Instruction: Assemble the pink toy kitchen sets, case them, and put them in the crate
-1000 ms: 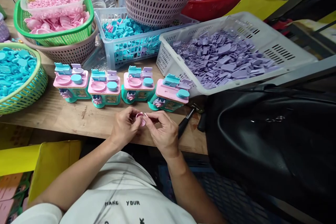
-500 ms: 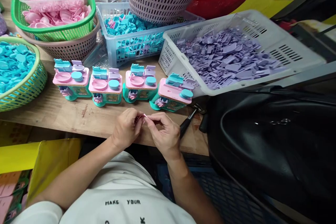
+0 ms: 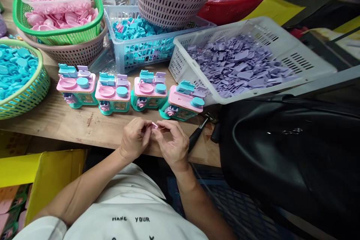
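My left hand (image 3: 135, 138) and my right hand (image 3: 173, 143) meet over the front edge of the wooden table, fingertips pinched together on a small pink plastic piece (image 3: 154, 125). Fingers cover most of it, so its full shape is hidden. Just beyond my hands stands a toy kitchen unit (image 3: 182, 101) with a flat pink top, a blue disc and a teal base. To its left are three similar toy units, among them one (image 3: 149, 92) with a pink oval basin on top. A black-handled tool (image 3: 198, 134) lies right of my right hand.
A white crate (image 3: 202, 71) of purple parts sits at the right, beside a black bag-like surface (image 3: 281, 150). Behind the toys are a blue crate (image 3: 120, 56) of turquoise parts and a green basket (image 3: 56, 37) of pink parts. Turquoise pieces fill a lime basket (image 3: 36, 90) at left.
My fingers have shifted slightly around the pink piece, and more of it shows between them now. My right hand sits a little further left. The toys stand as before.
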